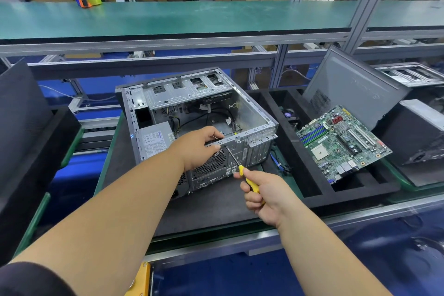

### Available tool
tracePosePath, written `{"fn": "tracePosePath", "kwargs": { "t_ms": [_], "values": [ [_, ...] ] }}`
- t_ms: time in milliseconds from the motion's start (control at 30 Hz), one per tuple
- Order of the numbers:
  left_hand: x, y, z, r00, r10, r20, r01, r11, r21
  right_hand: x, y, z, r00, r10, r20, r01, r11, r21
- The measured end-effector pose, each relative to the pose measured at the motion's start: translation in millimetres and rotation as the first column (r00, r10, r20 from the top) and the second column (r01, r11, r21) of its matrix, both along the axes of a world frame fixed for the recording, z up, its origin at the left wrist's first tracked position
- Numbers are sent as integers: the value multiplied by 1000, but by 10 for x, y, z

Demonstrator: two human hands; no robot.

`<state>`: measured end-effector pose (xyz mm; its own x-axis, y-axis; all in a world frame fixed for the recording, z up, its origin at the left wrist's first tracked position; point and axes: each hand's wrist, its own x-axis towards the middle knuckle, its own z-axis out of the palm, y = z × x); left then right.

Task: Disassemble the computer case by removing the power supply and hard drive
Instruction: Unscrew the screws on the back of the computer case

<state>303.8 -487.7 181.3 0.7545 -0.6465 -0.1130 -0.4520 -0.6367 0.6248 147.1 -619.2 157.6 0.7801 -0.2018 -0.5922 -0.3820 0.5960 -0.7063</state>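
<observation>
At lower centre, the right hand grips a screwdriver, its tip against the rear panel of the open case. The left hand clasps the case's rear top edge. The power supply sits inside, left of that grip.
</observation>
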Motion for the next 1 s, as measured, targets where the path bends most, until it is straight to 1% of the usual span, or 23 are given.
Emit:
{"fn": "tracePosePath", "kwargs": {
  "t_ms": [67,100,133,167,200,267,300,333,367,400,433,467,500,533,567,600,633,700,733,800,867,933,1000],
  "values": [
    [3,-2,-2,1000,0,2,0,1000,3,0,30,-6,1000,25,-6,-26,964,-264],
    [5,0,-2,1000,1,3,-1,1000,7,-13,38,7,998,50,-29,-57,892,-449],
    [7,0,-3,1000,2,1,-2,1000,7,-32,45,18,995,70,-72,-99,759,-644],
    [7,3,-5,1000,1,-2,-1,1000,5,-56,48,22,989,82,-122,-147,569,-809],
    [7,4,-7,1000,2,-5,-2,1000,2,-77,56,20,983,90,-161,-183,367,-912],
    [2,7,-9,1000,7,-9,-7,1000,0,-105,94,6,975,92,-203,-208,39,-977],
    [-1,10,-10,1000,10,-9,-10,1000,0,-111,114,-3,975,91,-203,-198,-62,-978],
    [-2,10,-10,1000,10,-8,-10,1000,0,-111,124,-12,976,93,-196,-185,-114,-976],
    [-3,11,-10,1000,9,-7,-9,1000,0,-113,119,-16,978,99,-182,-170,-118,-978],
    [-3,9,-8,1000,7,-8,-7,1000,-2,-115,100,-16,982,108,-154,-147,-71,-987],
    [-5,10,-5,1000,4,-9,-4,1000,-4,-117,71,-12,986,110,-123,-126,17,-992],
    [-6,7,-2,1000,4,-11,-4,1000,-6,-110,50,3,989,105,-100,-115,141,-983],
    [-10,8,2,1000,5,-12,-5,1000,-6,-94,37,25,992,92,-83,-108,313,-943],
    [-11,7,7,1000,8,-13,-8,1000,-6,-71,31,46,996,64,-55,-81,536,-840],
    [-13,8,12,1000,8,-12,-8,1000,-5,-46,23,58,1000,17,-22,-28,755,-655],
    [-14,8,15,1000,7,-9,-7,1000,-3,-27,12,71,999,-35,-5,29,905,-424],
    [-15,11,18,1000,4,-5,-4,1000,-1,-20,-3,88,997,-74,-9,70,976,-206],
    [-17,15,25,1000,3,0,-3,1000,5,-23,-34,110,995,-87,-40,90,993,76],
    [-17,16,27,1000,4,2,-4,1000,8,-23,-38,112,996,-79,-47,84,988,133],
    [-18,15,27,1000,6,3,-6,1000,13,-11,-23,90,996,-78,-34,81,988,130],
    [-18,12,25,1000,5,2,-5,1000,15,10,9,63,997,-79,-7,79,997,-1],
    [-20,8,26,1000,6,7,-6,1000,21,14,33,42,998,-57,6,56,963,-264],
    [-21,7,29,1000,10,13,-10,1000,22,-5,50,47,1000,-12,-7,6,821,-571]
  ]
}}
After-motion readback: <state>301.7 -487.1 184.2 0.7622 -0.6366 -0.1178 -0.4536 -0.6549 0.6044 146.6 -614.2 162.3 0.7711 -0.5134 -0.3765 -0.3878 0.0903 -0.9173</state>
